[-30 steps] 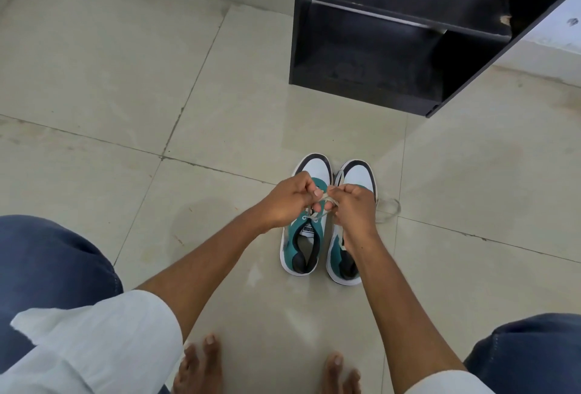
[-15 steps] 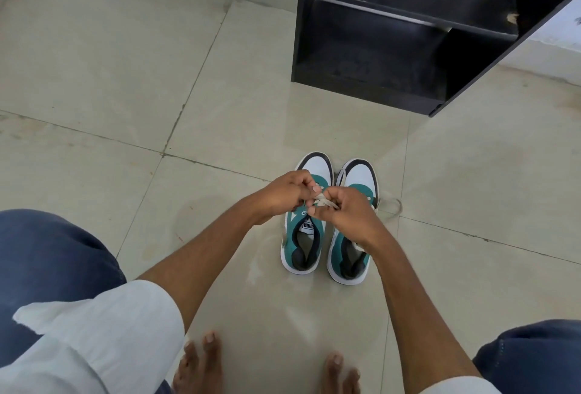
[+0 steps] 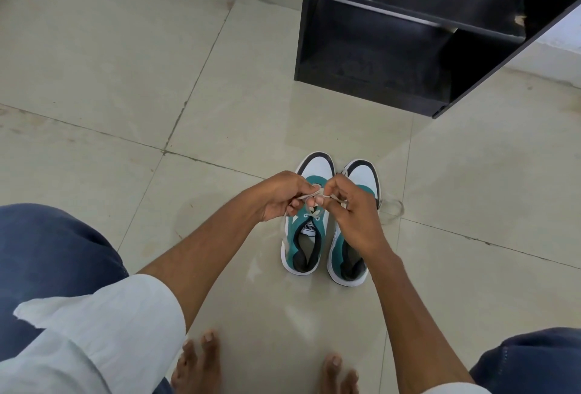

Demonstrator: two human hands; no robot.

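Two teal, white and black sneakers stand side by side on the tiled floor, toes pointing away from me. Over the left sneaker [image 3: 304,236], my left hand [image 3: 279,194] and my right hand [image 3: 350,209] both pinch its pale shoelace [image 3: 309,196] between curled fingers, the lace strung between them above the tongue. My right hand and wrist cover the middle of the right sneaker [image 3: 361,173]. A loose lace loop [image 3: 393,209] from the right sneaker lies on the floor to its right.
An open black shelf unit [image 3: 408,25] stands on the floor just beyond the sneakers. My bare toes [image 3: 201,362] show at the bottom edge, my knees in blue jeans [image 3: 47,252] at both lower corners. Beige tiles [image 3: 110,63] stretch left.
Both hands stayed over the left sneaker and drew slightly apart, pulling the lace between them. The view shifted down a little.
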